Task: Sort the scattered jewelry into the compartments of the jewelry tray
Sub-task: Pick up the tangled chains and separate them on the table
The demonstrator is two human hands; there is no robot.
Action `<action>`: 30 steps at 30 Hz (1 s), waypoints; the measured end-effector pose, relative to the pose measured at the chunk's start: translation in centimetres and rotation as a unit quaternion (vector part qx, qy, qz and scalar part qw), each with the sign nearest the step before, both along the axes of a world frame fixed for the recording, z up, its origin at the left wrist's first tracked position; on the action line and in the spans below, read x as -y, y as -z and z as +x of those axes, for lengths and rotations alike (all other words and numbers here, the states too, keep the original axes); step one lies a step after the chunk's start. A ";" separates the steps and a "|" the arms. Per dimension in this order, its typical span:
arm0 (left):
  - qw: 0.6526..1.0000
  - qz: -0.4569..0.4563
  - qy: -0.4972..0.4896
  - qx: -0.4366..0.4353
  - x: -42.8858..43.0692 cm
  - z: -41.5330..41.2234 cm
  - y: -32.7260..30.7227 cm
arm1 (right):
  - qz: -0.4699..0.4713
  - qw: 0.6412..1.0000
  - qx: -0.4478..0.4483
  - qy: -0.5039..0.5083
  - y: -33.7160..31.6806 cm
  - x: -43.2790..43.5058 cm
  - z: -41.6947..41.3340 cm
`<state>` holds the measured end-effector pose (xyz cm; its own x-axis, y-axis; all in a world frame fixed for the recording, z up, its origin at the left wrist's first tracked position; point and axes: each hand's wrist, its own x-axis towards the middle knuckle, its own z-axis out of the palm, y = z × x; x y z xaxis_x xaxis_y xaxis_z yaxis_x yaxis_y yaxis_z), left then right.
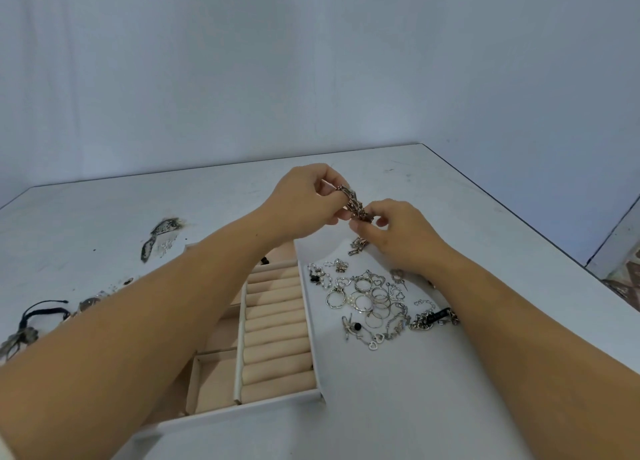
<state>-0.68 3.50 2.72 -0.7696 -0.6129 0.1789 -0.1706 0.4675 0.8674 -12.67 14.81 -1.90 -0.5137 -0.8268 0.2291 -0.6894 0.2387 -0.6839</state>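
Note:
Both hands hold a chunky metal chain bracelet (355, 205) in the air above the far end of the jewelry tray (309, 331). My left hand (304, 201) pinches its upper end, my right hand (401, 233) pinches its lower end, and a short tail of chain (357, 246) hangs under the right hand. The white tray has a column of beige ring rolls (277, 324) and square compartments (214, 380) on its left, partly hidden by my left forearm. A pile of silver rings, heart charms and chains (374, 300) lies on the table right of the tray.
On the left of the white table (415, 407) lie a black cord piece (38, 312), a watch-like item (88, 303) and small bits beside a dark scuff mark (159, 234). A black-and-chain piece (436, 317) sits at the pile's right. The table's right edge is close.

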 end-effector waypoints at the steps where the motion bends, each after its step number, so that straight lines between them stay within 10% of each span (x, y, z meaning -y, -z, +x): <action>1: 1.000 0.009 0.000 -0.003 0.2 0.1 0.0 | -0.007 1.000 0.011 -0.003 -0.2 -0.2 -0.1; 19: 0.983 -0.152 0.006 0.102 3.3 2.8 1.7 | -0.022 1.000 -0.012 -0.006 -0.8 -0.9 -1.1; 30: 0.996 -0.082 -0.012 0.021 3.7 4.2 0.8 | -0.103 0.991 0.089 -0.009 -2.0 -0.1 0.6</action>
